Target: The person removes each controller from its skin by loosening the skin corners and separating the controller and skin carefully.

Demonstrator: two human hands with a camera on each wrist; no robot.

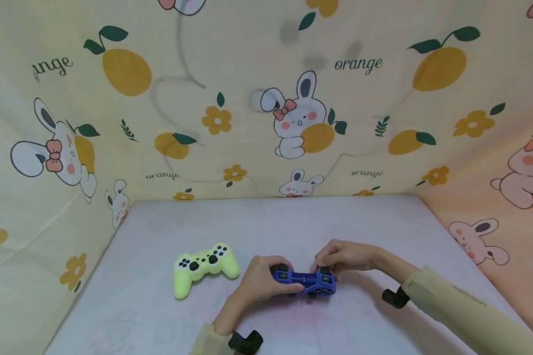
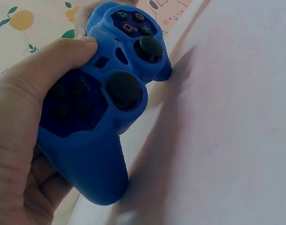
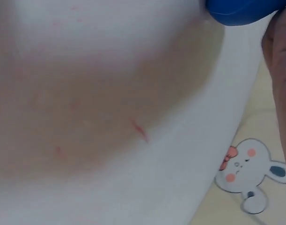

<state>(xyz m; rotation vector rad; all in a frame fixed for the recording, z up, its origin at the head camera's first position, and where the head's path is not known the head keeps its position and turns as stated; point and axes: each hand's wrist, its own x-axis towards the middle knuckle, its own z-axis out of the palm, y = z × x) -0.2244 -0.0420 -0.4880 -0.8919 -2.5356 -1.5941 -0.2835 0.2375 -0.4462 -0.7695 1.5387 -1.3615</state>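
Note:
A blue game controller (image 1: 308,281) is held on edge just above the table, its shoulder-button side up. A lighter blue cover (image 2: 93,164) surrounds its darker face, with two black thumbsticks and the button symbols showing in the left wrist view. My left hand (image 1: 262,281) grips its left end, thumb across the face and fingers behind. At the other end, my right hand (image 1: 344,256) pinches the back upper edge with bent fingers; some fingertips are hidden behind the controller. Only part of the right hand (image 3: 281,56) shows in the right wrist view, beside a blue handle (image 3: 245,10).
A yellow-green game controller (image 1: 206,266) lies face up on the white table (image 1: 160,325), left of the left hand. Fabric walls (image 1: 248,49) printed with rabbits and oranges rise behind and at both sides. Black wrist cameras (image 1: 246,341) sit at both sleeves.

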